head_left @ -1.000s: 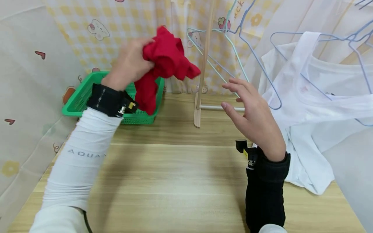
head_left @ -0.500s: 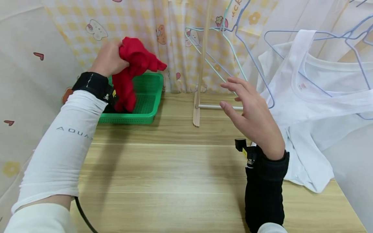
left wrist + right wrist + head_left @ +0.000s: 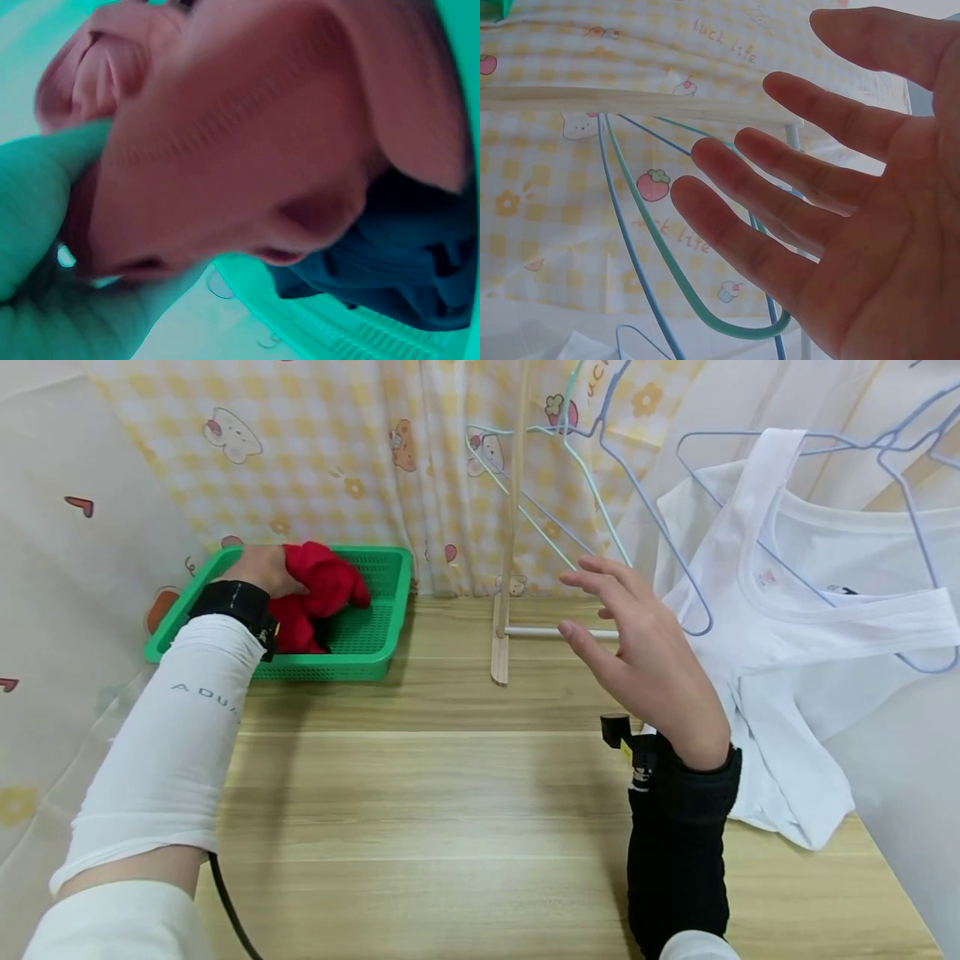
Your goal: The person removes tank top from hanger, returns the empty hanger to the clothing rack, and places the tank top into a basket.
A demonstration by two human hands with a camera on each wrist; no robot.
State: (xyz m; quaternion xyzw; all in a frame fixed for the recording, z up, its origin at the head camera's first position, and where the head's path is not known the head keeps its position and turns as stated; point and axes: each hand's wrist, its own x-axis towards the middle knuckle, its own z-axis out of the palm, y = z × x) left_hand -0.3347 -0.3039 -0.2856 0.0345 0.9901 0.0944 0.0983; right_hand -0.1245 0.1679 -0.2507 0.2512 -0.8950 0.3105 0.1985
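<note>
A bunched red cloth garment [image 3: 321, 578] is down inside the green basket [image 3: 393, 635] at the back left. My left hand [image 3: 262, 570] grips it at its left end; in the left wrist view thumb and fingers wrap round the seamed fabric [image 3: 225, 165]. Dark cloth [image 3: 390, 247] lies beneath it in the basket. My right hand [image 3: 648, 664] hovers in front of the hangers, fingers spread and palm bare in the right wrist view. A green hanger [image 3: 660, 262] and a blue hanger [image 3: 637, 255] hang beyond those fingers.
A wooden rack post [image 3: 513, 510] with a foot and a white crossbar [image 3: 558, 633] stands at the back middle. White tops [image 3: 757, 610] hang on blue hangers at the right, drooping onto the wooden table [image 3: 450, 810]. A checked curtain [image 3: 322, 443] closes the back.
My left hand has carried the red garment left and then down into the green basket, still gripping it. The right hand has barely moved.
</note>
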